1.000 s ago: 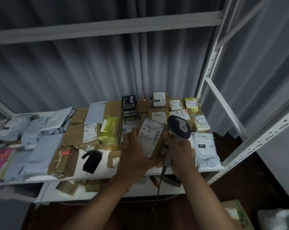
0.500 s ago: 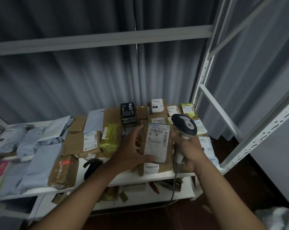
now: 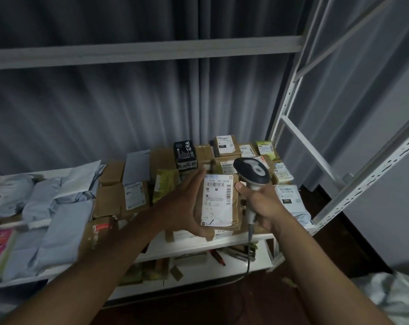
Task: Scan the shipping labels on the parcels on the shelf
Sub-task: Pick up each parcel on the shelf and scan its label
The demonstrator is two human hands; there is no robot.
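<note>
White shelf (image 3: 222, 241) behind; left hand (image 3: 182, 207) fingers cup brown parcel (image 3: 218, 202); right hand (image 3: 262, 207) grips scanner (image 3: 251, 174).

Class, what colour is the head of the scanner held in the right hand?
Dark, near black, with a pale grey patch: scanner in the right hand, head view.

The scene is dim, with a cool grey cast. The white shipping label (image 3: 218, 199) is the brightest area and remains partly legible. Wide-angle distortion bends the shelf frame (image 3: 290, 95) at the edges. Fine detail is soft and slightly noisy throughout.
</note>
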